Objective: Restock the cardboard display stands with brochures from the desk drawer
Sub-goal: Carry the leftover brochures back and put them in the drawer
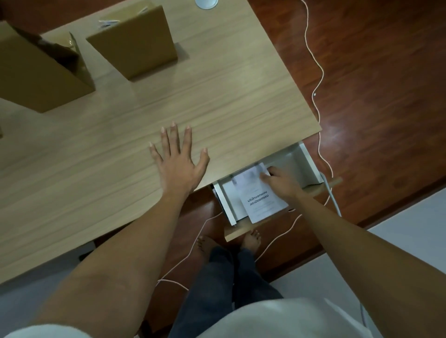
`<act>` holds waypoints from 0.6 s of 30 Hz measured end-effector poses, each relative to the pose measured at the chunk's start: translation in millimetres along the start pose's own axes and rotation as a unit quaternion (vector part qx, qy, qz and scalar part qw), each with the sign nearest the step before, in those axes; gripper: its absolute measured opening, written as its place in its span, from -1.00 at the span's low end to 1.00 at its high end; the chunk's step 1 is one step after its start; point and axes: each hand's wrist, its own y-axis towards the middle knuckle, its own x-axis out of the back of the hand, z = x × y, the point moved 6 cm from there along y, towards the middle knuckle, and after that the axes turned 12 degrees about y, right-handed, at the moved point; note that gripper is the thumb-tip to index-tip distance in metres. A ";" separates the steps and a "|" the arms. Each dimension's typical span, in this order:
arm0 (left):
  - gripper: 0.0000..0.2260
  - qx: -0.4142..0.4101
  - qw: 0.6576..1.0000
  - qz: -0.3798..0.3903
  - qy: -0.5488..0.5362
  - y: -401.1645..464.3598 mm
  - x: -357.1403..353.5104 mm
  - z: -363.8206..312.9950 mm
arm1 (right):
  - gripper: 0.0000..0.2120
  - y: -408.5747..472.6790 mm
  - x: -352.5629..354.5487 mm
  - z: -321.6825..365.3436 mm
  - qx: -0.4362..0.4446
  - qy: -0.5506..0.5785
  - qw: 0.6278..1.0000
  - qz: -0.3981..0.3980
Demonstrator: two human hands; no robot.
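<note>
Lower right, the right hand point(281, 182) seemingly pinches 1 white printed brochure point(261, 201) in the open white drawer point(305, 160) to lift it, while the splayed, empty left hand point(179, 160) braces on the pale wooden desk point(217, 91).

1. I see the left cardboard stand point(41, 70) cut off by the picture's left edge.
2. The white round object point(206, 3) at the desk's far edge is cropped at the top.
3. The top brochure's point(261, 200) far half is blurred; my right hand point(281, 182) covers its corner.
4. Small print there is unreadable.
</note>
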 end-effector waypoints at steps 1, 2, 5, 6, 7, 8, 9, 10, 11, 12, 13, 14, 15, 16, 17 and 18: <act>-0.34 0.001 1.000 0.002 -0.001 0.6 0.0 -0.1 | -0.79 4.5 -4.0 0.9 0.001 0.007 1.000 0.003; -0.34 0.001 1.000 0.003 -0.002 0.9 -0.1 0.1 | -0.75 9.0 -8.6 0.3 0.001 0.014 1.000 0.007; -0.34 0.004 1.000 0.006 -0.004 2.3 -1.4 0.7 | -0.66 18.1 -24.4 -2.3 0.003 -0.007 1.000 0.024; -0.34 0.005 1.000 0.004 -0.004 2.4 -0.9 0.7 | -0.59 19.3 -29.5 -3.5 0.002 -0.017 0.999 0.027; -0.34 0.005 1.000 0.002 -0.005 2.3 -0.7 0.6 | -0.54 20.3 -34.6 -5.8 -0.002 -0.026 0.999 0.032; -0.34 0.007 1.000 0.001 -0.007 2.7 -1.0 0.5 | -0.51 23.1 -39.4 -9.2 -0.005 -0.033 0.999 0.036; -0.34 0.007 1.000 0.000 -0.008 2.8 -1.3 0.6 | -0.49 25.6 -43.2 -13.0 -0.006 -0.040 0.998 0.039; -0.34 0.007 1.000 -0.002 -0.009 2.3 -1.5 0.6 | -0.49 28.6 -46.5 -18.0 -0.008 -0.046 0.998 0.039; -0.34 0.007 1.000 -0.004 -0.011 2.0 -1.5 0.7 | -0.49 31.3 -49.1 -21.8 -0.006 -0.053 0.998 0.038; -0.35 0.007 1.000 -0.005 -0.012 2.2 -1.4 0.7 | -0.51 34.7 -51.2 -25.4 -0.007 -0.061 0.997 0.037; -0.35 0.006 1.000 -0.005 -0.012 2.5 -1.4 0.6 | -0.54 37.2 -52.7 -28.3 -0.009 -0.073 0.997 0.038; -0.35 0.007 1.000 -0.003 -0.011 2.7 -1.5 0.6 | -0.57 39.8 -54.0 -31.3 -0.010 -0.087 0.995 0.040; -0.35 0.008 1.000 0.000 -0.009 2.5 -1.7 0.8 | -0.59 41.4 -54.7 -33.4 -0.009 -0.102 0.994 0.041; -0.35 0.009 1.000 0.002 -0.008 2.1 -1.7 0.9 | -0.60 41.3 -53.9 -33.1 -0.007 -0.113 0.993 0.033; -0.35 0.009 1.000 0.003 -0.007 1.9 -1.9 0.7 | -0.60 41.3 -50.8 -31.1 0.006 -0.122 0.992 0.014; -0.35 0.009 1.000 0.003 -0.008 1.8 -1.8 0.6 | -0.61 42.4 -46.4 -29.2 0.023 -0.128 0.991 -0.015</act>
